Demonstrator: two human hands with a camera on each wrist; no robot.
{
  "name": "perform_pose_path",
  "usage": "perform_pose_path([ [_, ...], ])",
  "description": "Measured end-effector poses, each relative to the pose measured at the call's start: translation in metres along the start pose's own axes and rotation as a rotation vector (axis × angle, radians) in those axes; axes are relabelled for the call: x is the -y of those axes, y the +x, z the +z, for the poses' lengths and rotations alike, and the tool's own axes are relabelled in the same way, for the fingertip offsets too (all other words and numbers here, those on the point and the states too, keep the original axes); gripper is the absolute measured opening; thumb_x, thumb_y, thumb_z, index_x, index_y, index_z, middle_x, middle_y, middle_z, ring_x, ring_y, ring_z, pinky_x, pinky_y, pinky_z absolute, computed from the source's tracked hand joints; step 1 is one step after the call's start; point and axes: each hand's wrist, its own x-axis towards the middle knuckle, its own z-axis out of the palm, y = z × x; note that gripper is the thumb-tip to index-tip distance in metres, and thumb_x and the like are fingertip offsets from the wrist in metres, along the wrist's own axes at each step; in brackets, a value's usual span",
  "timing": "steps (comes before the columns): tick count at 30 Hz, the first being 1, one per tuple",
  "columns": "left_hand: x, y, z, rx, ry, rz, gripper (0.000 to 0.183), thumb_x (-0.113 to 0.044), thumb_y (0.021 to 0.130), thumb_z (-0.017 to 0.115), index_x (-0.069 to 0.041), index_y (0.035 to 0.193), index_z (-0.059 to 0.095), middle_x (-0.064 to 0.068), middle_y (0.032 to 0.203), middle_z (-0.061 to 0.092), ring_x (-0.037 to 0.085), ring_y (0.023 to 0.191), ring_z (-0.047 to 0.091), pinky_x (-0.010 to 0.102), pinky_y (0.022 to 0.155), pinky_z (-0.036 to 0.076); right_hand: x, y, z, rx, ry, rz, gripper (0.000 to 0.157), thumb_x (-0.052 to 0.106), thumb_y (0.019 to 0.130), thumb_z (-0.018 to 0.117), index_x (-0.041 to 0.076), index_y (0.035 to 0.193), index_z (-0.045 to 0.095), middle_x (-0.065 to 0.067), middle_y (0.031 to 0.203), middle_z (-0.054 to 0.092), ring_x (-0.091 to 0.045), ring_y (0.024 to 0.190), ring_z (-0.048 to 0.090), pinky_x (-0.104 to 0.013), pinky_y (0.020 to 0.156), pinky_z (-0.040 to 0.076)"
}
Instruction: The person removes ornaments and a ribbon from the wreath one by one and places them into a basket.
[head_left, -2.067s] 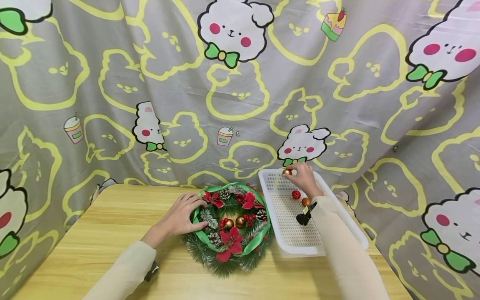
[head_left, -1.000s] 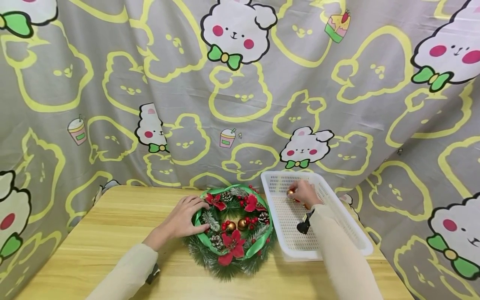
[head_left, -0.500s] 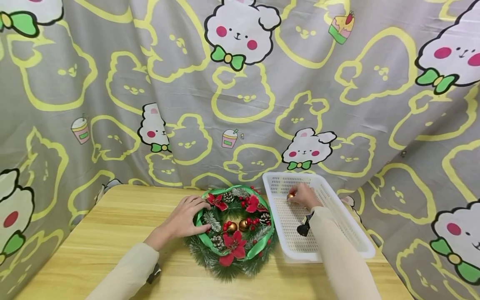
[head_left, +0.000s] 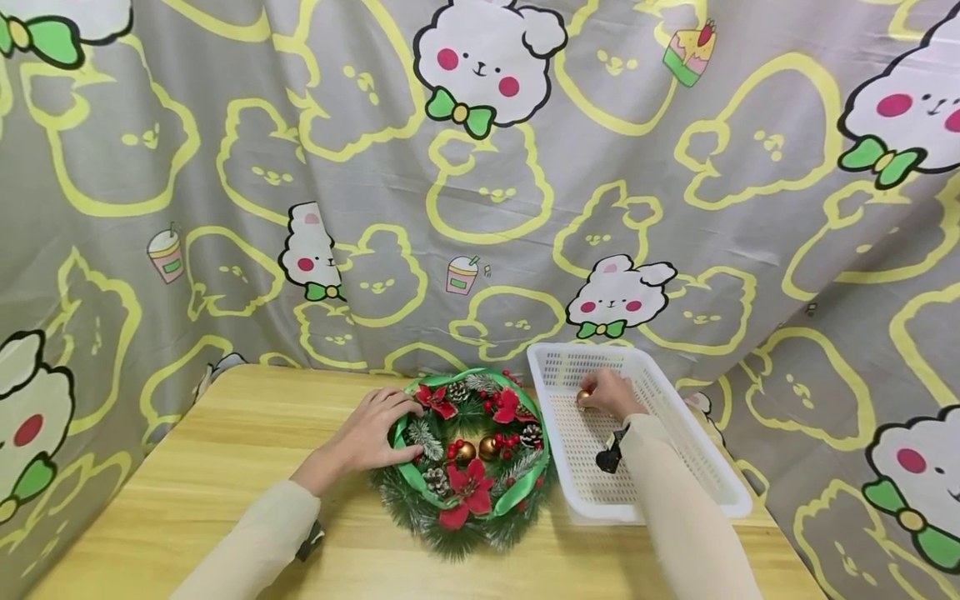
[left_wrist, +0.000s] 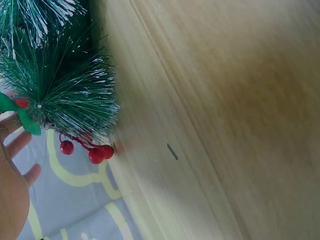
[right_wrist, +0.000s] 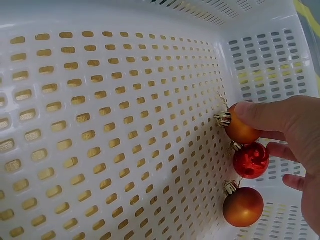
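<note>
A Christmas wreath (head_left: 420,517) with green ribbon, red poinsettias, pinecones, red berries and gold baubles lies on the table. My left hand (head_left: 378,429) rests on its left edge, thumb and fingers spread over the rim. In the left wrist view, the left fingers (left_wrist: 19,144) lie loosely beside the green needles. Inside the white basket (head_left: 558,450), my right hand (head_left: 611,393) pinches an orange-gold bauble (right_wrist: 240,125) low at the far end. Just beside it are a shiny red bauble (right_wrist: 251,161) and another orange bauble (right_wrist: 243,207), both hidden under the hand in the head view.
The basket stands right of the wreath on the wooden table (head_left: 232,450), its slotted floor (right_wrist: 100,125) showing table beneath. A grey patterned curtain (head_left: 360,167) hangs behind and round the table. Each wrist carries a black device (head_left: 609,454).
My right hand has lowered the orange-gold bauble from the basket's far rim down into the basket, beside the other baubles. My left hand has kept its place on the wreath.
</note>
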Motion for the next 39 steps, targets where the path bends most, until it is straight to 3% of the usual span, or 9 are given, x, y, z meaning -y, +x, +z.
perform_pose_path([
  [8, 0.000, 0.004, 0.000, -0.019, 0.005, 0.025, 0.051, -0.066, 0.077, 0.058, -0.026, 0.110, 0.060, -0.006, 0.116, 0.058, 0.020, 0.115, 0.047, 0.047, 0.102, 0.033, 0.000, 0.000, -0.005, 0.000, -0.030, 0.012, 0.028, 0.019, 0.074, 0.078, 0.004, 0.097, 0.071, -0.007, 0.088, 0.070, -0.026, 0.086, 0.059, -0.059, 0.094, 0.028],
  [14, 0.001, 0.004, 0.000, 0.012, 0.001, -0.007, 0.052, -0.067, 0.077, 0.058, -0.028, 0.111, 0.060, -0.007, 0.118, 0.057, 0.019, 0.118, 0.046, 0.045, 0.105, 0.030, 0.007, 0.000, -0.010, 0.030, 0.008, 0.057, 0.035, 0.019, 0.077, 0.075, 0.003, 0.108, 0.069, -0.014, 0.106, 0.067, -0.032, 0.097, 0.056, -0.054, 0.095, 0.031],
  [18, 0.000, 0.003, 0.000, 0.019, -0.007, -0.018, 0.052, -0.066, 0.077, 0.059, -0.027, 0.112, 0.060, -0.006, 0.118, 0.057, 0.019, 0.118, 0.045, 0.046, 0.105, 0.030, 0.016, 0.002, -0.018, 0.011, 0.028, 0.052, 0.038, 0.019, 0.079, 0.072, 0.004, 0.114, 0.067, -0.016, 0.115, 0.064, -0.034, 0.104, 0.054, -0.050, 0.091, 0.039],
  [21, 0.000, 0.003, 0.000, 0.021, -0.006, -0.022, 0.052, -0.066, 0.077, 0.059, -0.027, 0.112, 0.060, -0.006, 0.118, 0.057, 0.019, 0.118, 0.045, 0.046, 0.105, 0.030, 0.023, 0.005, -0.026, -0.036, 0.032, -0.008, 0.037, 0.020, 0.081, 0.071, 0.003, 0.114, 0.067, -0.016, 0.114, 0.065, -0.033, 0.106, 0.058, -0.048, 0.089, 0.044],
  [27, 0.000, 0.001, 0.001, 0.015, -0.004, -0.020, 0.054, -0.067, 0.077, 0.057, -0.027, 0.112, 0.060, -0.006, 0.117, 0.058, 0.020, 0.117, 0.046, 0.047, 0.104, 0.031, 0.047, 0.006, -0.045, -0.173, 0.047, -0.140, 0.034, 0.025, 0.083, 0.071, 0.008, 0.111, 0.069, -0.011, 0.108, 0.069, -0.032, 0.108, 0.058, -0.050, 0.089, 0.045],
  [32, 0.000, 0.000, 0.001, -0.005, -0.005, -0.002, 0.052, -0.066, 0.077, 0.059, -0.026, 0.111, 0.060, -0.005, 0.116, 0.058, 0.021, 0.115, 0.046, 0.048, 0.102, 0.032, 0.080, 0.001, -0.056, -0.264, 0.036, -0.319, 0.025, 0.024, 0.082, 0.072, 0.010, 0.103, 0.072, -0.008, 0.102, 0.071, -0.029, 0.101, 0.060, -0.050, 0.090, 0.043],
  [35, -0.001, 0.000, 0.000, -0.014, -0.004, 0.004, 0.052, -0.065, 0.077, 0.059, -0.025, 0.111, 0.061, -0.005, 0.116, 0.058, 0.021, 0.115, 0.047, 0.048, 0.101, 0.033, 0.103, -0.002, -0.055, -0.284, 0.005, -0.435, 0.024, 0.024, 0.081, 0.073, 0.011, 0.101, 0.073, -0.006, 0.099, 0.071, -0.027, 0.098, 0.060, -0.047, 0.089, 0.042],
  [39, -0.001, 0.001, 0.001, -0.011, -0.003, -0.001, 0.051, -0.066, 0.077, 0.058, -0.027, 0.111, 0.060, -0.005, 0.116, 0.058, 0.020, 0.116, 0.047, 0.048, 0.102, 0.033, 0.137, -0.007, -0.049, -0.243, -0.020, -0.559, 0.023, 0.026, 0.080, 0.074, 0.015, 0.100, 0.073, -0.001, 0.099, 0.071, -0.023, 0.096, 0.060, -0.044, 0.087, 0.044],
])
